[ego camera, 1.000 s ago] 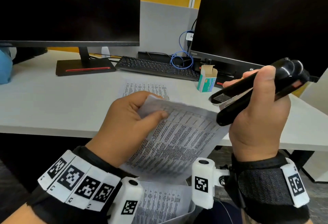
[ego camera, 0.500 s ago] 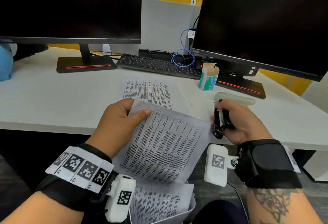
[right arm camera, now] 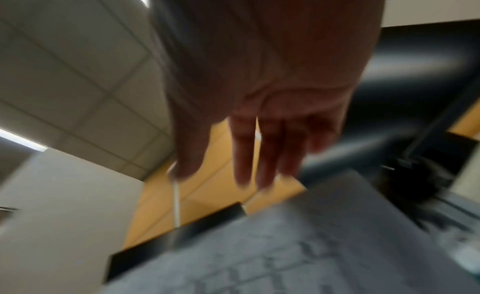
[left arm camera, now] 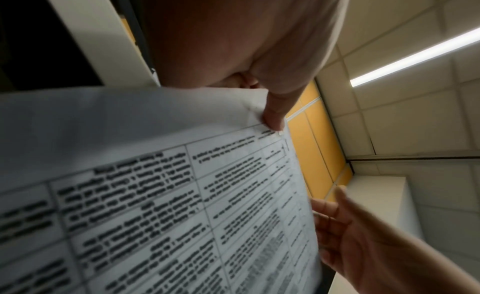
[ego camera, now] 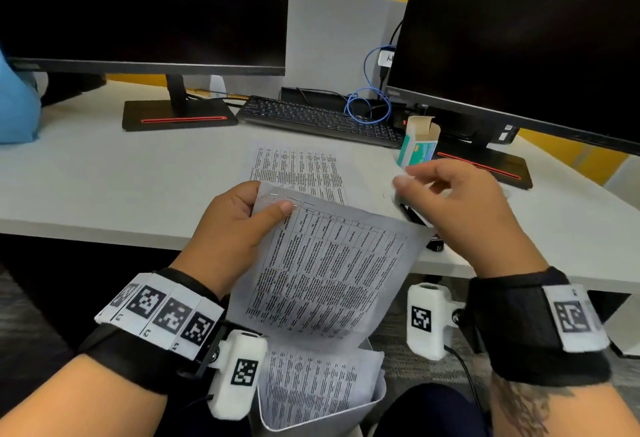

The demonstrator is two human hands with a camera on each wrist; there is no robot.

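Wristband [ego camera: 162, 312] tags read L3, L2, L1; left hand [ego camera: 235, 228] pinches the printed sheets [ego camera: 322, 270] by their top corner at the desk [ego camera: 104, 187] edge, print illegible. Right hand [ego camera: 460, 204], loose-fingered and empty, hovers over the stapler [ego camera: 414, 215].

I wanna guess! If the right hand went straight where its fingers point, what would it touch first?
Likely the top of the printed sheets in the left hand; depth is unclear.
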